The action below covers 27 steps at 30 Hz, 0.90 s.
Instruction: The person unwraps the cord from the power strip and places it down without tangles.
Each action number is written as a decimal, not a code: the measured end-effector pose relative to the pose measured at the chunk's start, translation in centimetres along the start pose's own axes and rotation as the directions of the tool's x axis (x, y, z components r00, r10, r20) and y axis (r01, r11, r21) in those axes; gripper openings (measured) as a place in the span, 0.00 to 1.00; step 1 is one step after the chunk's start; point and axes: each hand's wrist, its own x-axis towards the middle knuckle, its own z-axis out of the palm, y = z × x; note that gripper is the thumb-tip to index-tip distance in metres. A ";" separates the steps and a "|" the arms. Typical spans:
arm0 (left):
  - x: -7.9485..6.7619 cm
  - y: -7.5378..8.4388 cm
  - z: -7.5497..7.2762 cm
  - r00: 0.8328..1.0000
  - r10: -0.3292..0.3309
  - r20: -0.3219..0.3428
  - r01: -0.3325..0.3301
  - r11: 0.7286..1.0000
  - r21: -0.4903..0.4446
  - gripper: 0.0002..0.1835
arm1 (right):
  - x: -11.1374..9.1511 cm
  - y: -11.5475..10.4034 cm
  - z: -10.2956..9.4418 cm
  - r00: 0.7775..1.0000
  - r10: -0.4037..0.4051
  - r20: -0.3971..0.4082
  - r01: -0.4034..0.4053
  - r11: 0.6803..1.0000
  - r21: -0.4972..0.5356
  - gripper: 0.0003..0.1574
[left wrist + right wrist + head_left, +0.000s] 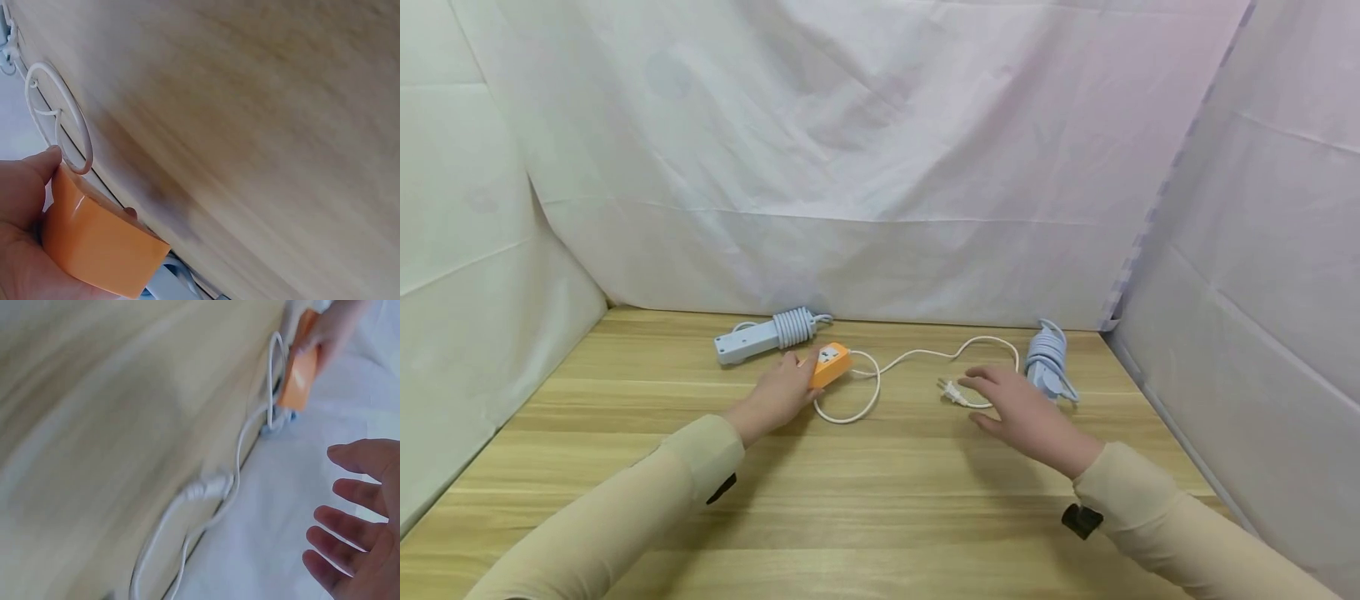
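Head view, left hand [777,397] gripping orange socket block [837,367] at seven o'clock, white plug [953,392] just past three from it, right hand [1026,421] loosely spread beside, left wrist view, block clasped toward seven-thirty, right wrist view, right hand spread at four

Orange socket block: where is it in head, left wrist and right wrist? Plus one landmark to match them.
Head: orange socket block slightly left of centre, a bit below mid-height.
Left wrist: lower left, orange socket block large and close.
Right wrist: upper right, orange socket block small.
Shared landmark: the looped white cord, its loop right of the block in head, above it in left wrist, left of it in right wrist.
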 end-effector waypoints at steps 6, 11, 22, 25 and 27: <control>0.1 -0.2 -0.1 0.998 -0.042 0.046 0.044 0.999 -0.029 0.38 | -0.1 3.0 0.1 0.994 0.096 0.047 -0.097 0.995 0.005 0.26; 0.3 -0.6 0.1 0.993 -0.072 0.091 0.076 0.996 -0.048 0.38 | 0.3 5.0 2.0 0.976 0.150 0.158 -0.162 0.985 0.066 0.19; 0.4 -1.0 0.1 0.981 -0.129 0.145 0.142 0.986 -0.086 0.40 | 1.2 6.6 5.6 0.963 0.159 0.218 -0.180 0.981 0.078 0.09; 0.1 -1.4 -0.1 0.982 -0.121 0.144 0.135 0.986 -0.096 0.40 | 1.3 6.7 5.7 0.967 0.156 0.203 -0.177 0.980 0.091 0.07; -0.1 -1.7 -0.2 0.982 -0.120 0.148 0.133 0.987 -0.087 0.40 | 1.4 6.7 5.7 0.969 0.151 0.195 -0.172 0.981 0.095 0.06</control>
